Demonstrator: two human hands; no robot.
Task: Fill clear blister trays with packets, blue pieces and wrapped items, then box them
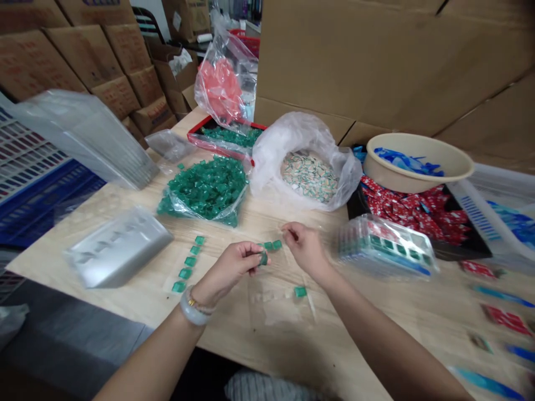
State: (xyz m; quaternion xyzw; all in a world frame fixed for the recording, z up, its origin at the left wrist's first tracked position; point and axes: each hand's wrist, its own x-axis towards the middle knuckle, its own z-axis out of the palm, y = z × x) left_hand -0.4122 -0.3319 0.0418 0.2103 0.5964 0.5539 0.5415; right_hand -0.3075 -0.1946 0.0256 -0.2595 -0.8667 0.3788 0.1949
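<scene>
Green piece (263, 258) occupies left hand (232, 270); carton lettering (124, 47) blurs.

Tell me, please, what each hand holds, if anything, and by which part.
The left hand pinches a green piece, apparently by its edge; whether the right hand holds anything is unclear.

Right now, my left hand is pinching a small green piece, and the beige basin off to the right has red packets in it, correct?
Not quite: the beige basin has blue pieces in it, as the head view shows; red packets lie in the black tray. Your left hand is indeed pinching a small green piece.
</scene>
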